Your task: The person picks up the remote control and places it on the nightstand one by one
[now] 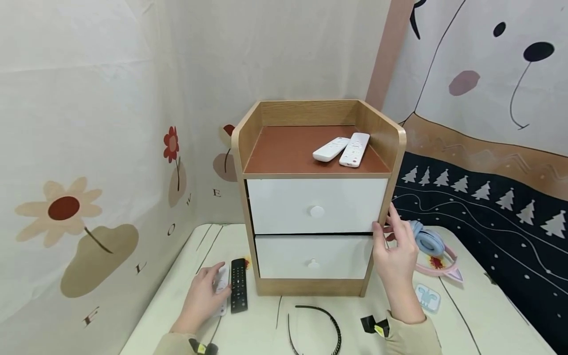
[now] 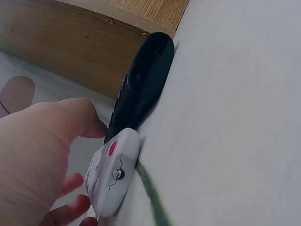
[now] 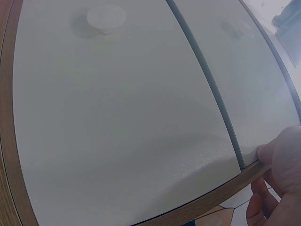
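A small wooden drawer cabinet (image 1: 310, 287) stands upright, with a white upper drawer (image 1: 284, 207) and a white lower drawer (image 1: 284, 256), each with a round knob. My right hand (image 1: 397, 254) holds the cabinet's right side, thumb at the front edge near the gap between the drawers, fingers along the outer side. Left of the cabinet, my left hand (image 1: 205, 295) grips a white remote control (image 2: 109, 174), its thumb and fingers at opposite edges. A black remote control (image 1: 238, 286) lies right beside it.
Two white remotes, one (image 1: 330, 149) leaning against another (image 1: 355, 150), lie on the cabinet top. A black headband (image 1: 336, 328) lies in front. Blue headphones (image 1: 428, 241), a pink cat-ear headband (image 1: 451, 256) and a small light-blue case (image 1: 428, 298) are at the right. Printed cloth walls surround the table.
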A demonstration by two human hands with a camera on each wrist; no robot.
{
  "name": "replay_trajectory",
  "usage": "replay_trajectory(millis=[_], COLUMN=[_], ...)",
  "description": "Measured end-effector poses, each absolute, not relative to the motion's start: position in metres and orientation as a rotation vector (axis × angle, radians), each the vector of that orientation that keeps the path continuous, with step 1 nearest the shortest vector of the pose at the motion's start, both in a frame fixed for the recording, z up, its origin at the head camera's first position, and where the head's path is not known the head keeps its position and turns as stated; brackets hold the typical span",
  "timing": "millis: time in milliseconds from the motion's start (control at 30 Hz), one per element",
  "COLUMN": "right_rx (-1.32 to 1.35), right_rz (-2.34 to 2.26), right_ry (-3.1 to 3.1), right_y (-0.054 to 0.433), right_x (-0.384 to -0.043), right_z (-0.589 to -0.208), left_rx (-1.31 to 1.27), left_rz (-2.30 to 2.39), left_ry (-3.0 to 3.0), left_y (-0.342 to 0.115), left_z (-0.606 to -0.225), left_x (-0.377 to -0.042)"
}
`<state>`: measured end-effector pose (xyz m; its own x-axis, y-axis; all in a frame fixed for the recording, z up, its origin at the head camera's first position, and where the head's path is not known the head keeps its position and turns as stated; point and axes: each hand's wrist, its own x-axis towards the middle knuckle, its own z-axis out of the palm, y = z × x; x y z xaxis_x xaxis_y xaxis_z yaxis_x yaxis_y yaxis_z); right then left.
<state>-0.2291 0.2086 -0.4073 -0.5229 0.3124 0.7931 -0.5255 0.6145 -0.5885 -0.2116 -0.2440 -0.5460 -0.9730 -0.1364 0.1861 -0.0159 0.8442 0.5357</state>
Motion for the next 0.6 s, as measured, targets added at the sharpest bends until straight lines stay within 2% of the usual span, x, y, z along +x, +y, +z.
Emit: replay_trajectory(millis=[600], right_rx=[0.17], right_rz=[1.054], right_ry=[-1.846], right_y=[0.209], right_x=[-0.23], right_z=[-0.407], left_rx=[0.333], left_rz=[-0.733], left_ry=[-2.786], left_y=[-0.254], left_z=[-0.553], left_x=[-0.215])
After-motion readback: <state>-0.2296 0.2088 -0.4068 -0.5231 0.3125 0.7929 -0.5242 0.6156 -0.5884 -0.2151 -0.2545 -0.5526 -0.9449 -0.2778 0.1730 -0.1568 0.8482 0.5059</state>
